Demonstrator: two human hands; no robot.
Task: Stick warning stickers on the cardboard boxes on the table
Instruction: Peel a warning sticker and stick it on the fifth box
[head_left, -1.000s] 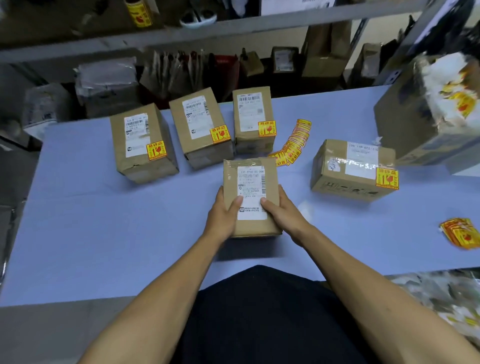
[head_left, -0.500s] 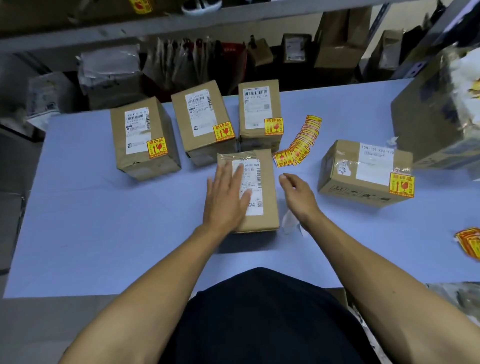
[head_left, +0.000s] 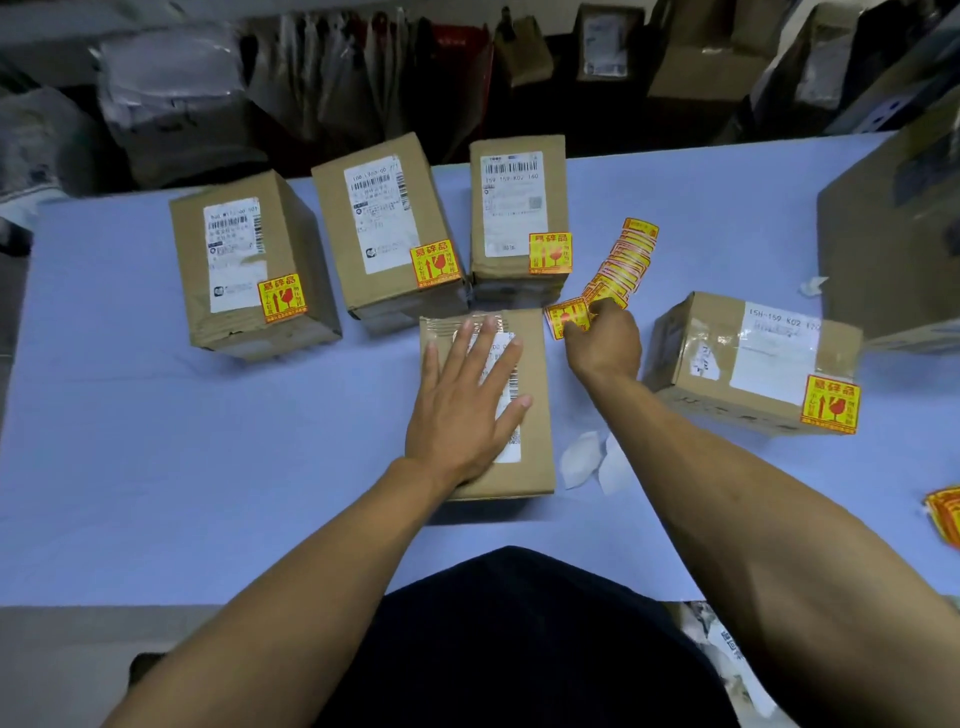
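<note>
A small cardboard box (head_left: 535, 415) with a white label lies flat in front of me, with no warning sticker showing on it. My left hand (head_left: 465, 405) rests flat on its top, fingers spread. My right hand (head_left: 605, 343) is at the near end of a strip of yellow-and-red warning stickers (head_left: 626, 260), fingers pinched on the nearest sticker (head_left: 563, 317). Three upright boxes stand behind: left (head_left: 249, 265), middle (head_left: 384, 228), right (head_left: 517, 213). Each carries a sticker. Another stickered box (head_left: 753, 358) lies to the right.
The blue table (head_left: 208, 441) has white backing scraps (head_left: 589, 460) beside the near box. More stickers (head_left: 948, 514) lie at the right edge. A large box (head_left: 893, 234) stands at the far right. Shelves with parcels and bags run behind the table.
Both hands let go of the near box's sides. My left hand laid flat on its top and my right hand reached forward to the sticker strip and pinched the nearest sticker.
</note>
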